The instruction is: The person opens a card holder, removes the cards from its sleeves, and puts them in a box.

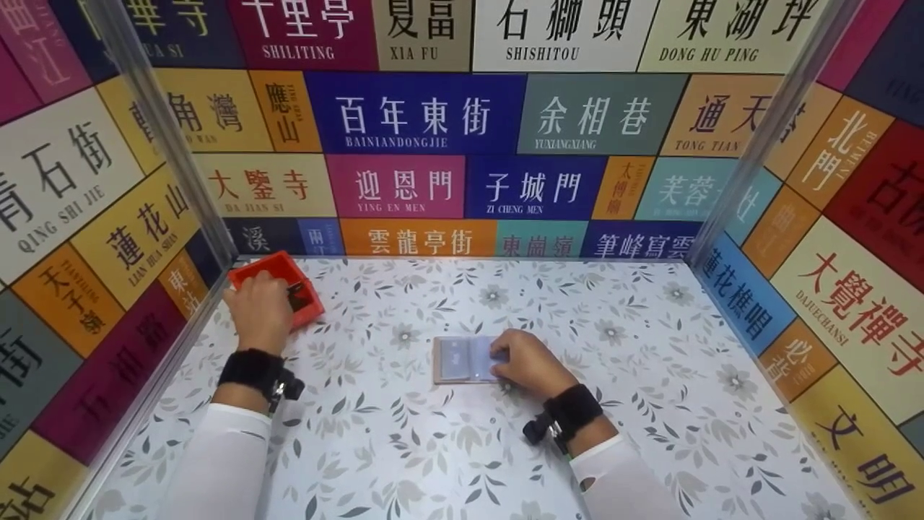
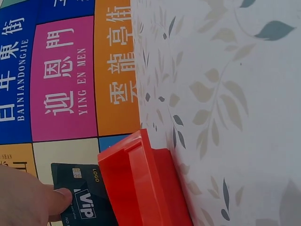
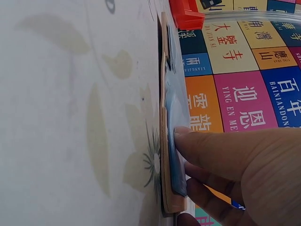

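At the far left of the table stands a small red plastic box (image 1: 309,315), and my left hand (image 1: 261,309) is over it. The left wrist view shows that thumb and the fingers behind pinching a dark VIP card (image 2: 87,203), partly hidden by the box's wall. Near the table's middle lies a card holder (image 1: 456,360), spread open, with clear plastic sleeves and a tan cover. My right hand (image 1: 533,365) pinches its right-hand sleeves, the thumb on top and the other fingers curled at the edge, as the right wrist view (image 3: 173,127) shows of the holder.
The table (image 1: 404,440) has a white cloth with a leaf and flower pattern. Colourful panels with place names (image 1: 415,115) wall it in at the back and both sides, with clear strips (image 1: 170,144) along the corners.
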Motion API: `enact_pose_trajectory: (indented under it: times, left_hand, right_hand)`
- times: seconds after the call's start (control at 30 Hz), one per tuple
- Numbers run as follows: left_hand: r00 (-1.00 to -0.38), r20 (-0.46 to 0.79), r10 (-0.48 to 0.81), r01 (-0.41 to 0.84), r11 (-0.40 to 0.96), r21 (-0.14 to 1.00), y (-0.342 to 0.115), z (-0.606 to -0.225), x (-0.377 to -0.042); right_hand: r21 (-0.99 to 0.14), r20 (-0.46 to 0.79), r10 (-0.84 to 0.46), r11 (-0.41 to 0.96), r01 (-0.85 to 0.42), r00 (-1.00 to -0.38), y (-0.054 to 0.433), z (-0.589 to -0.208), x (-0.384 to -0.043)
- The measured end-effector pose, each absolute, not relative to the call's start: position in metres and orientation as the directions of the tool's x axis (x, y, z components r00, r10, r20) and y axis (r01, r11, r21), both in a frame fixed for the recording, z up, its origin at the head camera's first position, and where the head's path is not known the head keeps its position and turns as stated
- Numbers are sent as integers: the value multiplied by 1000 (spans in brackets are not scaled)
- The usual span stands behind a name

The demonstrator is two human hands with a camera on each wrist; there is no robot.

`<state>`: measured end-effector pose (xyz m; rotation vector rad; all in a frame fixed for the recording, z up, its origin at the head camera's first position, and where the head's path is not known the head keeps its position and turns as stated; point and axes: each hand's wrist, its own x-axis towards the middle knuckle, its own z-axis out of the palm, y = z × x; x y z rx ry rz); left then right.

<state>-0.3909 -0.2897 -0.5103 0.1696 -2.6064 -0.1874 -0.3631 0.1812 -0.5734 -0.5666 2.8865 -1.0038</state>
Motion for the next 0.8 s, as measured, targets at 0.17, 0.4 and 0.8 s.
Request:
enact_pose_trajectory:
  times: [0.17, 0.4, 0.8]
  left_hand:
    - [-887, 439, -142, -99, 988, 120, -293, -520, -403]
    - [-927, 342, -153, -139, 988, 65, -292, -528, -413]
    - [-954, 255, -159, -154, 987, 39, -285, -535, -415]
  right_hand:
    - [-614, 90, -339, 722, -320, -936, 183, -573, -362]
    - [-611, 93, -358, 716, -338, -929, 182, -574, -362]
    - [-620, 92, -357, 710, -334, -930, 183, -575, -364]
